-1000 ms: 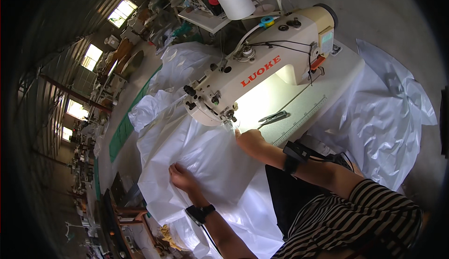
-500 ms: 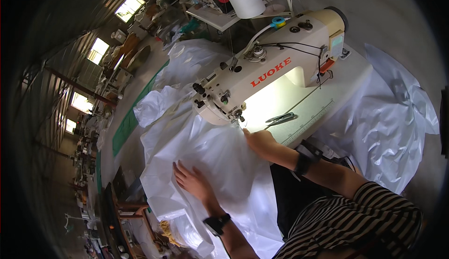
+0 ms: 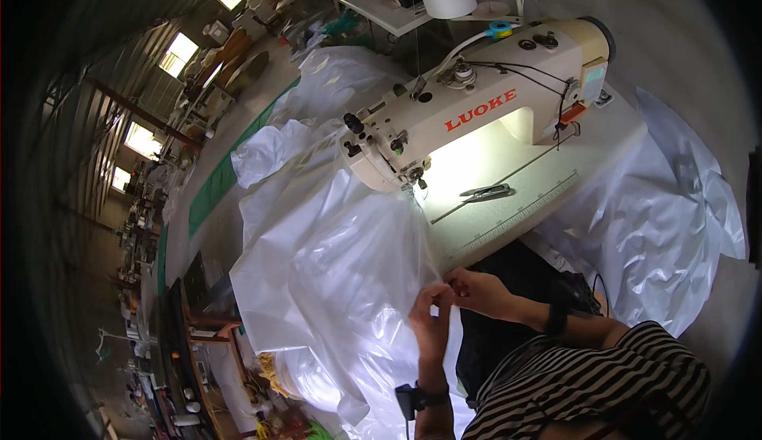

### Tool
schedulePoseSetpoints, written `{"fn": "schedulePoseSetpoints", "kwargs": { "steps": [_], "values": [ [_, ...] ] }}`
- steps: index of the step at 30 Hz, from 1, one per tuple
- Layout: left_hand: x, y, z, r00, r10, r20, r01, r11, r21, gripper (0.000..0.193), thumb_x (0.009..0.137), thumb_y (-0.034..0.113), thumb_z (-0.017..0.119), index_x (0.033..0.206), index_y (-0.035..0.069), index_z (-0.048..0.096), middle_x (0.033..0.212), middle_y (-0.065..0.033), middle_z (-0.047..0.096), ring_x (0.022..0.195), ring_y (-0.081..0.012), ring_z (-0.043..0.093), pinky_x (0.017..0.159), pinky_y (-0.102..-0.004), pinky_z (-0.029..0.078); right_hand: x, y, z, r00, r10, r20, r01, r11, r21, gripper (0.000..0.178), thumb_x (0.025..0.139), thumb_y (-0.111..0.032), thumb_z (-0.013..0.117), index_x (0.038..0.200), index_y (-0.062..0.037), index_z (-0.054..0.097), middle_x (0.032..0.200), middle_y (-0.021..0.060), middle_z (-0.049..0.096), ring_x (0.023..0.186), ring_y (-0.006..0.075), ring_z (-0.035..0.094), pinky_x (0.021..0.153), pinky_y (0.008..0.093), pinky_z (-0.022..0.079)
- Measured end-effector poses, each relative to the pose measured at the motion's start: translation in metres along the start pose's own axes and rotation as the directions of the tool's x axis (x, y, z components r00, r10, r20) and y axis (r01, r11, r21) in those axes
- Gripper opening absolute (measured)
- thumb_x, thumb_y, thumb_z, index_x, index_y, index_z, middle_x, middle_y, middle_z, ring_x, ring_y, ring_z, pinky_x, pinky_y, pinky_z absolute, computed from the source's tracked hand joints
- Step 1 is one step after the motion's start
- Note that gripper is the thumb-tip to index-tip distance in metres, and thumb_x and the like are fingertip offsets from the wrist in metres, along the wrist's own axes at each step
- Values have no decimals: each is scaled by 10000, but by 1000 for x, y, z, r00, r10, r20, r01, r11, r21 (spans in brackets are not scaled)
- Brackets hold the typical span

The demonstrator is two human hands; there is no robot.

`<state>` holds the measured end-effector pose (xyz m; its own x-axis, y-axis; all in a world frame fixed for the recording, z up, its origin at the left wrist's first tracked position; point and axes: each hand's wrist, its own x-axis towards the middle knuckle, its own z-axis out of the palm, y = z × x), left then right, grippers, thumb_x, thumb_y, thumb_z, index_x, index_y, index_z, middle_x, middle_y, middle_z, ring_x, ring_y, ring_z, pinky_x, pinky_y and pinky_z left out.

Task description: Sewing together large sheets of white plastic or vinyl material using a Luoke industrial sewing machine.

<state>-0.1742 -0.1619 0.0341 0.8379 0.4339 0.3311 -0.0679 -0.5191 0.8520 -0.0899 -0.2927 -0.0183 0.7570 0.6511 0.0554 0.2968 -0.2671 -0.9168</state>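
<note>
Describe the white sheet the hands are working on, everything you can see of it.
The white sheet looks like thin, glossy, crinkled material, fabric or plastic film, I cannot tell which. It spreads in loose folds from under the head of the sewing machine, across the table and down over its near edge toward the floor. The left hand and right hand pinch its edge together near the table's front. More such material lies bunched at the right.

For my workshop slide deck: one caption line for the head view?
Both hands, left hand and right hand, pinch the white fabric edge before a sewing machine.
</note>
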Motion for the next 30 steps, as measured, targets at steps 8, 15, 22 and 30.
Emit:
{"fn": "schedulePoseSetpoints", "kwargs": {
  "steps": [8, 15, 22, 30],
  "values": [
    [-143, -65, 7, 969, -107, -223, 216, 806, 551, 473, 762, 194, 753, 1178, 24, 607, 1084, -183, 638, 947, -343, 626, 808, -421, 498, 3, 0, 2, 820, -189, 541, -335, 608, 720, 267, 869, -16, 614, 1134, 17, 626, 964, 107, 686, 965, 172, 656, 850, 308, 511],
    [-115, -19, -117, 725, -173, -667, 233, 972, 1, 192, 757, 123, 561, 866, -35, 561, 757, -99, 580, 683, -181, 533, 628, -303, 438, 59, 1, 48, 731, -145, 667, -244, 857, 454, 370, 942, -25, 510, 1311, -16, 538, 1298, 180, 591, 1175, 190, 589, 932, 337, 507],
    [-11, 52, -157, 943, 268, -196, -258, 963, 74, 292, 665, 134, 671, 933, 24, 636, 878, -141, 688, 796, -316, 679, 668, -367, 529, 129, -5, 245, 668, -214, 712, 473, 861, -185, 455, 972, -116, 530, 1407, -12, 441, 1389, 163, 513, 1203, 220, 566, 1000, 365, 461],
    [-10, 91, -198, 921, 341, 188, -386, 733, 560, 557, 642, 20, 638, 1199, 38, 610, 1057, -131, 608, 822, -304, 643, 635, -395, 535, 132, -23, 263, 686, -44, 727, 377, 876, -302, 467, 973, -142, 546, 1408, -10, 442, 1391, 160, 511, 1200, 222, 564, 1009, 366, 451]
  ]
}}
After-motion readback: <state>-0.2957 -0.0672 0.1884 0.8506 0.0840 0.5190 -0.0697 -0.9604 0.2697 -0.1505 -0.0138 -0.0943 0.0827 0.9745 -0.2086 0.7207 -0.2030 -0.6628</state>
